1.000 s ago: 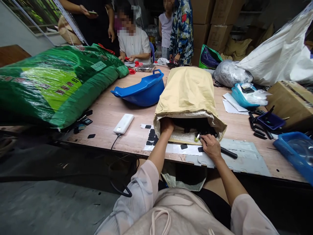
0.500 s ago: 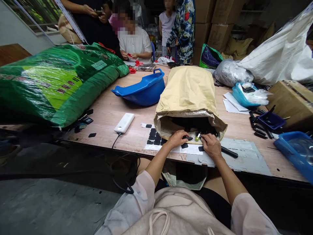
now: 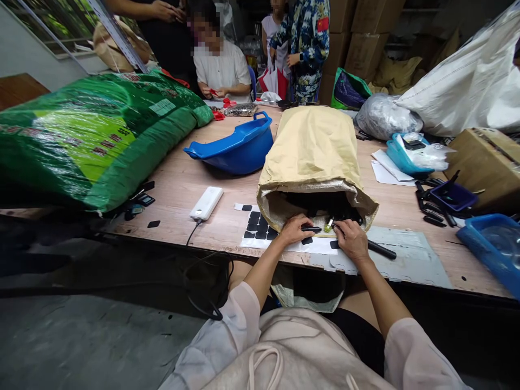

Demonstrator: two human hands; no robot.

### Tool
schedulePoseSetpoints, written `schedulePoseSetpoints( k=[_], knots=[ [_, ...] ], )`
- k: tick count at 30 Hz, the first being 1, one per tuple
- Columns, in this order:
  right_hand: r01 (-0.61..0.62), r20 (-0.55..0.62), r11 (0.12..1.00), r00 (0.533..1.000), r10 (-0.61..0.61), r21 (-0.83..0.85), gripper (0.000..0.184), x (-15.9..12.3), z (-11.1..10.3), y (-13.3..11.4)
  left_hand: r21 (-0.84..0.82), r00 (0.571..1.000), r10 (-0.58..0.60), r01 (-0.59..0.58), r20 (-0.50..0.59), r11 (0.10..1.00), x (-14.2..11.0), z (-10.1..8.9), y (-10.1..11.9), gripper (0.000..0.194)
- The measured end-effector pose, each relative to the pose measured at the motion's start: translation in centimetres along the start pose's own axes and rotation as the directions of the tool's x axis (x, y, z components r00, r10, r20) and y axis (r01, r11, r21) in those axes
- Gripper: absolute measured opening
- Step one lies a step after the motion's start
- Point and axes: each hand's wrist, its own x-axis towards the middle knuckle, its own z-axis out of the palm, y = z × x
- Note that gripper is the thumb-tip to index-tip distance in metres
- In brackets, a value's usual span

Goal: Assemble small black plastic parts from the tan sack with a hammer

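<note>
Our left hand's (image 3: pixel 294 229) fingers are pinching a small black piece (image 3: pixel 311 229) at the tan sack's (image 3: pixel 312 143) mouth; our right hand's (image 3: pixel 350 236) are curling beside a yellow-green item (image 3: pixel 328 226), their grip unclear to us.

sack (image 3: pixel 311 143) lies on table (image 3: pixel 170 189), its mouth at the near edge; basin (image 3: pixel 244 143) sits left of it, power bank (image 3: pixel 206 203) before basin, carton (image 3: pixel 483 168) at far right.

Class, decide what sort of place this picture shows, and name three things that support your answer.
Probably a small workshop or packing room: a worktable bears a sack of black parts, cardboard boxes are stacked behind, and a seated person handles red pieces.
</note>
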Motion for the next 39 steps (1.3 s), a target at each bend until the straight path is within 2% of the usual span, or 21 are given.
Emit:
schedulePoseSetpoints(
  k=[9,14,24,30,34,39],
  knots=[
    [0.005,-0.008,1.0,1.0,-0.005,-0.002,0.02,0.0,0.1,0.1,0.077,1.0,0.011,-0.013,0.027,0.997,-0.2,0.0,0.0,0.017],
    [0.006,-0.017,1.0,1.0,-0.007,-0.024,0.02,-0.1,0.2,0.1,0.064,1.0,0.02,-0.02,0.003,0.998,-0.2,0.2,-0.3,0.021],
    [-0.016,0.058,0.998,0.998,0.013,0.053,0.025,0.5,-0.5,0.1,0.064,0.999,-0.017,0.015,0.032,0.998,0.0,-0.5,0.1,0.016],
    [-0.094,-0.037,0.968,0.994,0.105,0.234,0.028,1.8,-1.9,-2.5,0.062,0.999,-0.033,0.03,0.042,0.998,0.0,-0.5,0.4,0.016],
    [-0.134,0.02,0.926,0.991,0.136,0.352,0.028,1.7,-1.9,-4.8,0.055,0.999,-0.03,0.029,0.025,0.998,-0.2,-0.5,0.6,0.017],
    [-0.156,0.075,0.923,0.987,0.139,0.351,0.029,0.8,-1.3,-6.0,0.06,1.0,0.015,-0.016,0.017,0.998,-0.3,-0.3,0.5,0.023]
  ],
)
